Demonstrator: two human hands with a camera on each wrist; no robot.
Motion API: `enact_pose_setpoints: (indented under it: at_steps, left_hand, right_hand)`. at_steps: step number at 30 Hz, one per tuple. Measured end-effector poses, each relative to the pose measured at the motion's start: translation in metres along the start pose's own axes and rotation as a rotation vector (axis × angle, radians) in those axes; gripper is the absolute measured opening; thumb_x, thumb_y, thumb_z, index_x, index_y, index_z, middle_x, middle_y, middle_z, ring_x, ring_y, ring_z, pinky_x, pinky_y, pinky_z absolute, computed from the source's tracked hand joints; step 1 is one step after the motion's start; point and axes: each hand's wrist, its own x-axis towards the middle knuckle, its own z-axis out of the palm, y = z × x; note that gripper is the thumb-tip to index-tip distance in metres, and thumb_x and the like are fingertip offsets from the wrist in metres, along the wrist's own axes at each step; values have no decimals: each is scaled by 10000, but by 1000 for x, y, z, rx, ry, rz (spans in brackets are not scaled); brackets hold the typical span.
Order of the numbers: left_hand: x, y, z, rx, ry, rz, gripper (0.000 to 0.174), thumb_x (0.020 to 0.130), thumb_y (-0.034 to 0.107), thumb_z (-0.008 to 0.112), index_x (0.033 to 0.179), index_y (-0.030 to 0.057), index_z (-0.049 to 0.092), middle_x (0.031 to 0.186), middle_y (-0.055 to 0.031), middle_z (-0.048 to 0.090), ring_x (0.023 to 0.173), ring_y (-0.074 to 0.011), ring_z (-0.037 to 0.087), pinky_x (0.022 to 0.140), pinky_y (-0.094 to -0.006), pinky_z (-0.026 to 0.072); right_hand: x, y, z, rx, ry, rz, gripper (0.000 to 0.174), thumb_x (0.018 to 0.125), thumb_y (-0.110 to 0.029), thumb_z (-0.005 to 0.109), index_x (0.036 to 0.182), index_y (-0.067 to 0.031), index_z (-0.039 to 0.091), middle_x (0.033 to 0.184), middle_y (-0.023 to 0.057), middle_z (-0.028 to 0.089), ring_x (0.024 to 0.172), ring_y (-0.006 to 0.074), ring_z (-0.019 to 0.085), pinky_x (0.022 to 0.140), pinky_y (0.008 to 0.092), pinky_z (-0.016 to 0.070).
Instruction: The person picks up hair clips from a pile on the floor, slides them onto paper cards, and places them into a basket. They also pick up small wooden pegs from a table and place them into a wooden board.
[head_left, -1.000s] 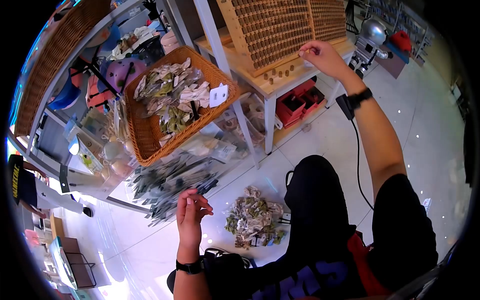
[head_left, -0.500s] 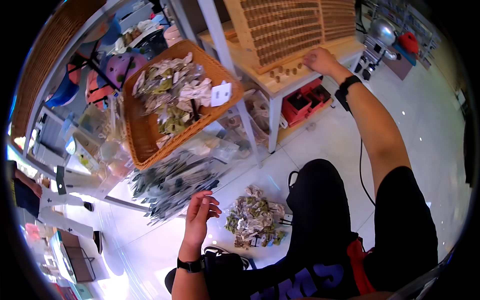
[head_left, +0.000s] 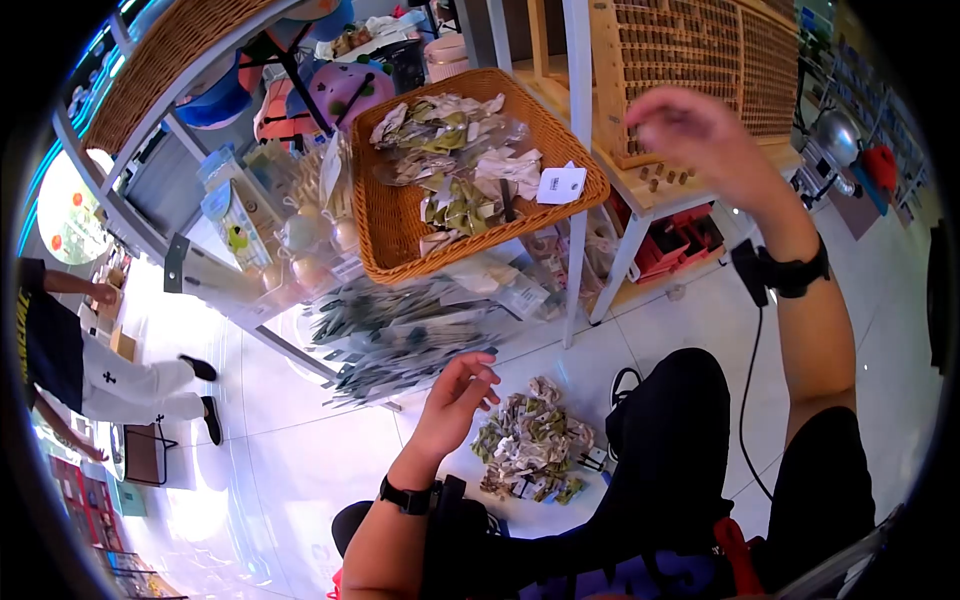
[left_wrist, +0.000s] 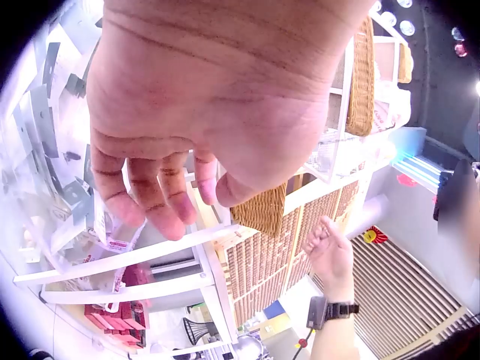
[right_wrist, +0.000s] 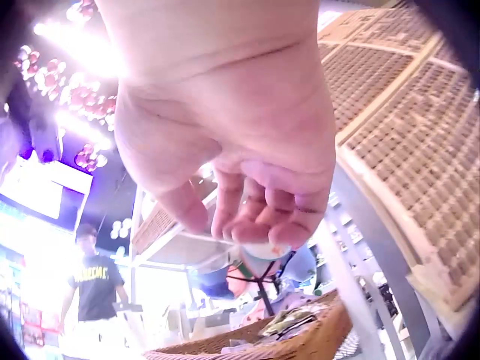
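Note:
My right hand (head_left: 700,145) is raised in front of a slotted wooden rack (head_left: 685,70) filled with small brown pieces. Its fingers bend loosely, with nothing visible between them in the right wrist view. Below that hand, several small brown pieces (head_left: 655,180) lie along the edge of a wooden table (head_left: 630,190). My left hand (head_left: 455,405) hangs relaxed and holds nothing, above the floor. Beside it in the head view lies a pile of small bagged cloth items (head_left: 530,440). A wicker basket (head_left: 385,225) on the shelf holds similar beige and green bagged items.
Grey shelf posts (head_left: 578,200) stand between basket and table. Flat grey-green packets (head_left: 390,340) fill the low shelf. Red boxes (head_left: 675,250) sit beneath the table. A person (head_left: 90,350) stands at far left. A cable (head_left: 750,400) hangs from my right wrist.
My right hand, earlier pinching something small and then down at the pieces on the table, has lifted off and come back. The head view has swung left; the left hand has risen slightly.

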Motion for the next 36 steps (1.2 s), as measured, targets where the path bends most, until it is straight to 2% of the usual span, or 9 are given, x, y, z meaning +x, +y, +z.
enact_pose_setpoints:
  at_steps: [2, 4, 8, 11, 14, 21, 30, 32, 36]
  left_hand:
    - [1, 3, 2, -7, -23, 16, 318, 1044, 93, 574, 1362, 90, 563, 1105, -42, 652, 928, -148, 674, 808, -299, 512]
    - [2, 2, 1, 19, -32, 41, 302, 1056, 99, 572, 1357, 88, 560, 1109, -48, 654, 924, -153, 674, 798, -299, 513]
    - [-2, 1, -5, 72, -54, 69, 295, 1060, 90, 582, 1353, 89, 557, 1104, -46, 653, 922, -160, 674, 786, -298, 513]
    - [-4, -2, -11, 95, -50, 51, 307, 1052, 74, 585, 1357, 90, 556, 1096, -38, 650, 919, -155, 674, 786, -296, 513]
    - [-7, 0, -11, 136, -57, 65, 320, 1050, 68, 582, 1367, 90, 551, 1100, -33, 649, 925, -150, 674, 790, -298, 516]
    - [-5, -1, -10, 147, -75, 43, 341, 1042, 61, 582, 1381, 79, 548, 1112, -33, 648, 944, -153, 674, 801, -308, 523]
    - [-3, 2, -12, 140, -61, 22, 337, 1038, 57, 583, 1374, 67, 552, 1100, -30, 636, 936, -152, 667, 810, -306, 524]
    - [-4, 4, -11, 161, -60, 16, 335, 1039, 58, 585, 1372, 65, 554, 1099, -28, 640, 933, -149, 669, 814, -306, 526]
    - [-3, 2, -10, 150, -72, 32, 336, 1039, 60, 586, 1374, 66, 553, 1098, -27, 645, 932, -147, 672, 816, -306, 528]
  right_hand:
    - [25, -20, 29, -191, -326, -3, 242, 1013, -180, 675, 1215, -49, 692, 1032, 29, 679, 944, 115, 614, 869, 291, 516]
    - [49, -28, 58, -472, -443, 13, 276, 990, -155, 671, 1237, -34, 690, 1042, 97, 700, 981, 206, 669, 892, 340, 542]
    - [109, 36, 101, -722, -440, -252, 366, 918, -184, 733, 1247, -27, 706, 1058, 156, 721, 1014, 322, 702, 900, 418, 564]
    - [126, -2, 112, -1090, -777, 142, 535, 809, -333, 837, 1239, -31, 736, 1201, 201, 725, 1145, 357, 690, 957, 446, 562]
    - [126, -17, 118, -1161, -809, 239, 578, 804, -372, 856, 1273, -61, 721, 1191, 191, 733, 1160, 360, 688, 963, 448, 562]
    - [138, 28, 124, -1097, -769, 197, 676, 787, -424, 872, 1323, -63, 673, 1169, 174, 751, 1129, 364, 706, 950, 460, 564]
    - [152, 15, 111, -1025, -713, 137, 448, 804, -266, 792, 1178, -35, 702, 1079, 168, 755, 933, 336, 733, 823, 442, 563]
    - [154, 30, 110, -780, -746, 247, 469, 819, -264, 789, 1199, -14, 672, 1035, 177, 750, 911, 325, 729, 795, 440, 559]
    - [145, 36, 119, -722, -799, 175, 564, 821, -239, 801, 1293, -6, 599, 1030, 182, 737, 909, 309, 732, 750, 434, 563]
